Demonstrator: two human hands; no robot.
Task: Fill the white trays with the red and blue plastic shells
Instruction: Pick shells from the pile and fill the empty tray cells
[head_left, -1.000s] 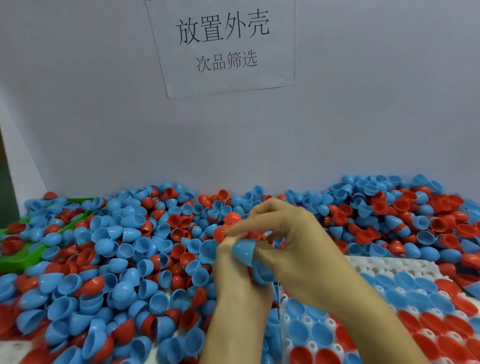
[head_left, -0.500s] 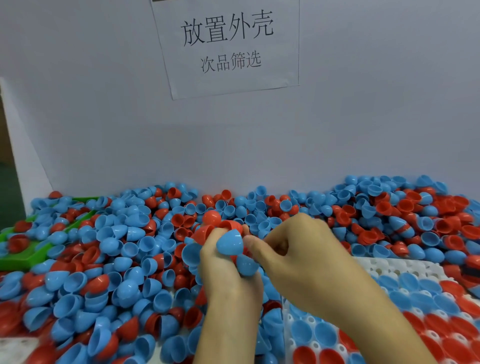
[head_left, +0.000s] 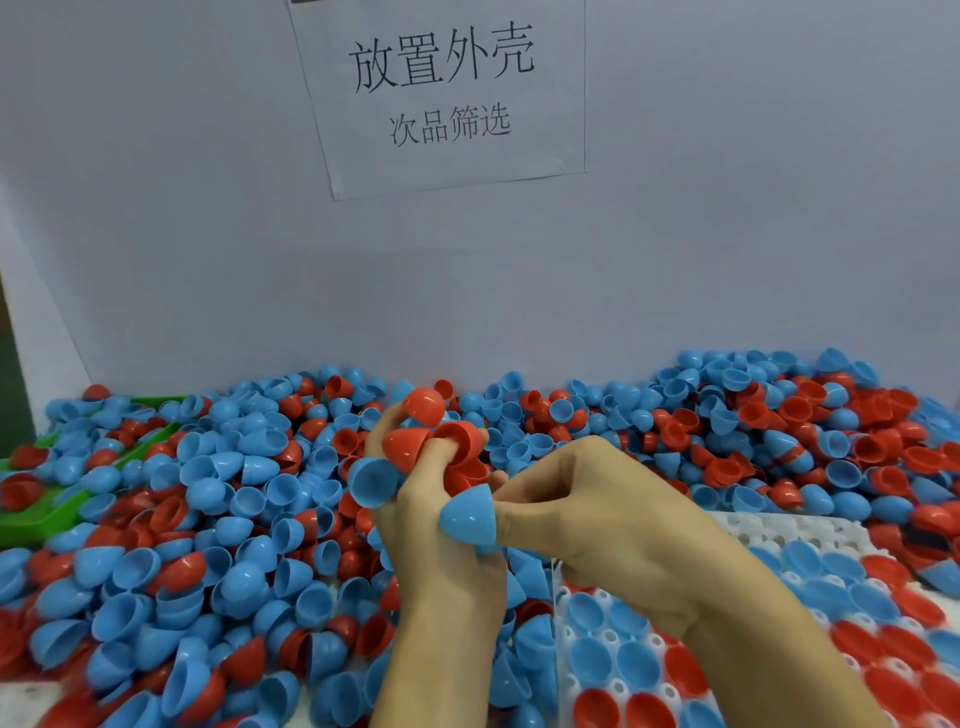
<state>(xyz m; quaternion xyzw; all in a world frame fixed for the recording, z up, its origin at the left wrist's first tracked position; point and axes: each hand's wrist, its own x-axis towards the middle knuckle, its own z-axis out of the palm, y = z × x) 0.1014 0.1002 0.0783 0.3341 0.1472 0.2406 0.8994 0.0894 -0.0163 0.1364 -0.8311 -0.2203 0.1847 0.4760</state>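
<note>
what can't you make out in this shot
Head view only:
- White tray: its near and right parts are cut off by the frame edges, and the right forearm covers part of it.
- Left hand: how many shells it holds; its fingers and the shells overlap.
- Green tray: mostly buried under loose shells.
- Bottom-left pile: motion-blurred.
- Right hand, pinching a blue shell: the shell's open side faces away.

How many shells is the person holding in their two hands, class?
5 visible: the left hand grips three red shells and a blue one; the right hand pinches one blue shell. More may be hidden.
</note>
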